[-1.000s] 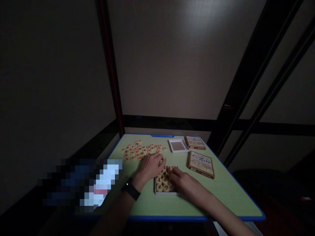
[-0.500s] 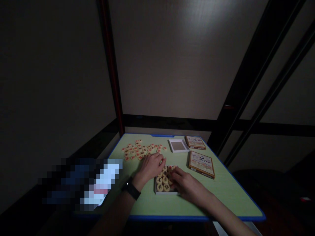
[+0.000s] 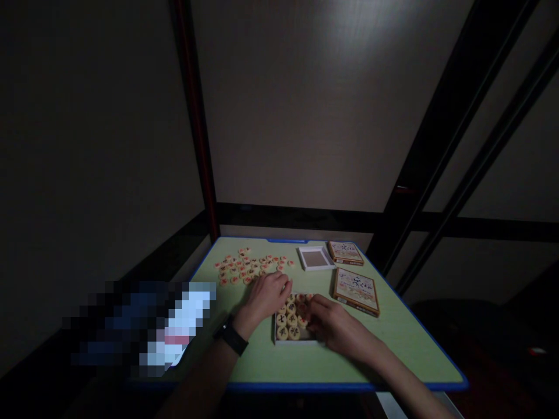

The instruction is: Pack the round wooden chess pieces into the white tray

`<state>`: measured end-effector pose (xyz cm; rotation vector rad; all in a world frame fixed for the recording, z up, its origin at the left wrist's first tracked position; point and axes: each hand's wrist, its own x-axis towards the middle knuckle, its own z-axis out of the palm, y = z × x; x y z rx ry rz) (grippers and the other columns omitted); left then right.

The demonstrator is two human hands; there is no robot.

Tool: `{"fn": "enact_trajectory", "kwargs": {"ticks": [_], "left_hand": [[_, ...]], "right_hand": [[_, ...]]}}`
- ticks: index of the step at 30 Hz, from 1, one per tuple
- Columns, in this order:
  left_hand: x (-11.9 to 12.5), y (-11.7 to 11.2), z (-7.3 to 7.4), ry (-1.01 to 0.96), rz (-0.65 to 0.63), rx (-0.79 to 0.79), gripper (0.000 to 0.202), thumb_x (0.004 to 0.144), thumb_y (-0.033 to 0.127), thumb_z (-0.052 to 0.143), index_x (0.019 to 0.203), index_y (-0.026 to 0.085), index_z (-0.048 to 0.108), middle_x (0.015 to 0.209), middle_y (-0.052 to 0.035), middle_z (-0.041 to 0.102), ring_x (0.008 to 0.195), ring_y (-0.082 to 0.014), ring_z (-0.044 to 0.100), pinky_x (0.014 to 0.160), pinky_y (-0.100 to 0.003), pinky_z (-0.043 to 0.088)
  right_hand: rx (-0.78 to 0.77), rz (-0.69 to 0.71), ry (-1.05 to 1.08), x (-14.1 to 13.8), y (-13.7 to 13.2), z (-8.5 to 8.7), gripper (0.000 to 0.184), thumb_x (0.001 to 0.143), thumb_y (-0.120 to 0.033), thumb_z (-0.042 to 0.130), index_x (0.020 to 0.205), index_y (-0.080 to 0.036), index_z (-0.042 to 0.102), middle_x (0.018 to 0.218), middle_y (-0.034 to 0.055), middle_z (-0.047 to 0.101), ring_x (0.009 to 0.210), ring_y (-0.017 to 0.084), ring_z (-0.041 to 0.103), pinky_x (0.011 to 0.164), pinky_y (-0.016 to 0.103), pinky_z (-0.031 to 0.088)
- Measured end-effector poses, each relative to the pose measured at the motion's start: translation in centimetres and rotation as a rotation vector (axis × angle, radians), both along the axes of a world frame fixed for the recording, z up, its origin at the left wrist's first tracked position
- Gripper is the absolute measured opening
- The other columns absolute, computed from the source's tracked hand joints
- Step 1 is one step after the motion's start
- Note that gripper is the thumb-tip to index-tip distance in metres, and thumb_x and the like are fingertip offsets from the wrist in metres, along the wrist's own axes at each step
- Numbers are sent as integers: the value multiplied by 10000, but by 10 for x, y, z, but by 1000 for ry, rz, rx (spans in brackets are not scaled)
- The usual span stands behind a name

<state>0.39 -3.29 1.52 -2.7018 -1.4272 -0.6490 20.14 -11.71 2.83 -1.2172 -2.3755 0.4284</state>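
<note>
Round wooden Chinese chess pieces with dark and red characters lie in rows in a shallow white box near the table's front. My right hand reaches into the box's right half. Its fingers are bent down and closed beside a red-marked piece; what they hold, if anything, is hidden. At the box's far left corner hovers my left hand, a dark watch on the wrist. Its fingers are loosely bent, thumb apart, and nothing shows in them. Beyond it more loose chess pieces are spread on the table.
The light green table has a blue rim. A white box tray lies at the back, beside a printed box. Another printed box lies nearer on the right. On the left is a blurred-out bright screen. Walls stand behind.
My right hand has shifted slightly to the right and nearer in the box, uncovering a red-marked piece. My left hand has stayed nearly in place.
</note>
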Motion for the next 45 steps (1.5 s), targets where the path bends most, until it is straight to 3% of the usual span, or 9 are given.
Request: {"fn": "enact_trajectory", "kwargs": {"ticks": [16,23,29,35,45], "left_hand": [[0,-2,3,20,-2,8,340,995,295,394,824,201,672,853,-53,711,776,-170,657,750,-277,501],[0,-2,5,43,-1,-9,337,999,289,392,834,196,670,876,-55,716,785,-172,663,750,-277,497],[0,-3,4,37,-17,-11,327,996,270,396,837,195,671,872,-56,709,786,-166,659,760,-269,498],[0,-4,6,23,-8,-7,311,987,264,410,834,194,673,860,-57,707,778,-166,656,746,-271,498],[0,-4,7,17,-17,-7,317,990,272,403,847,195,675,864,-58,709,790,-170,661,772,-284,508]], "right_hand": [[-17,-15,11,-3,4,11,283,762,57,504,896,-183,575,928,37,587,807,155,580,743,249,444],[-17,-18,-19,-2,2,16,235,847,21,464,898,-172,589,923,57,609,788,162,584,719,254,432],[26,-153,-116,-1,10,24,180,824,-29,542,918,-164,615,891,68,632,839,196,598,731,269,419],[43,-192,-322,-7,19,20,177,808,-66,564,947,-155,627,912,83,608,788,188,582,674,267,371],[57,-148,-254,-3,21,17,166,830,-90,563,955,-170,637,910,75,624,822,196,583,701,276,389]]}}
